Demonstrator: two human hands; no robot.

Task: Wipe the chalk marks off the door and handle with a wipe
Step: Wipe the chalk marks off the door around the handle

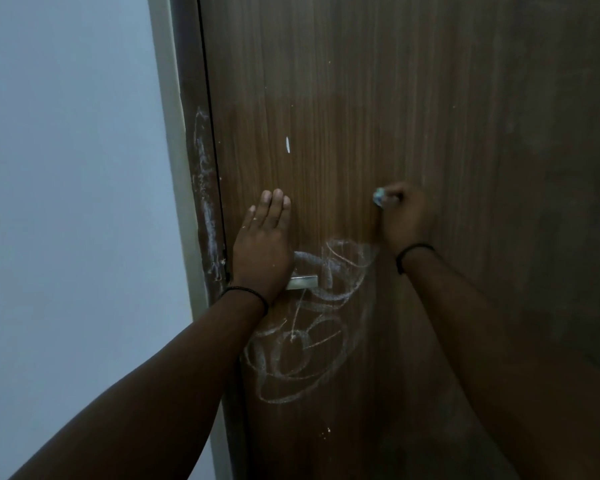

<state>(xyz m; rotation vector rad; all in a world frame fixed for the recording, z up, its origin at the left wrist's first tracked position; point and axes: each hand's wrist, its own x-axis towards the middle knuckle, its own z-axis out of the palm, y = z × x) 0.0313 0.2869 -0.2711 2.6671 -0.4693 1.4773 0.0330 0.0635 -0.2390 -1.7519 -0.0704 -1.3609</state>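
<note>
The wipe point(379, 197) is bunched small in the right hand point(405, 216), fingers curled tight round it, pressed to the wooden door point(413, 98) just above and right of the chalk loops point(302, 344). Those scribbles run from beside the metal handle point(303, 282) down the panel, all unwiped. The left hand point(262, 244) lies flat, fingers straight, bracing the door above the handle and covering most of it. The risk, as I judge it: a wad that small could smear chalk rather than lift it. That bracing palm may hide marks on the handle, easily skipped. And left, on the door frame point(205, 202), a long chalk streak could be forgotten.
</note>
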